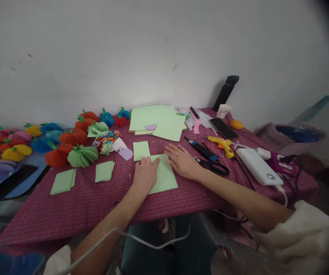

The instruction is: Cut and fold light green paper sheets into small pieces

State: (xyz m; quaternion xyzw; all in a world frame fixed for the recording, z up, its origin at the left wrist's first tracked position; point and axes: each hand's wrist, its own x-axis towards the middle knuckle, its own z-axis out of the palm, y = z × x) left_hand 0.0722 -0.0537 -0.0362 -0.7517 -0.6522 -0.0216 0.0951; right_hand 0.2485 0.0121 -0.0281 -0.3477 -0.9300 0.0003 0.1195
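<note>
A light green paper sheet (164, 176) lies on the red checked tablecloth (95, 198) in front of me. My left hand (145, 173) rests on its left edge with the fingers curled and pressed down. Flat on the sheet's upper right corner lies my right hand (183, 160), fingers stretched out. A smaller green paper square (141, 149) sits just beyond my left hand. Two small stacks of green squares (104, 170) (63, 181) lie further left.
Large green sheets (155, 118) lie at the back. Paper fruit shapes (67, 145) in several colours crowd the left. Black scissors (213, 165), a yellow glue gun (224, 145), a white power bank (257, 166), a phone (224, 128) and a paper cup (223, 111) are on the right.
</note>
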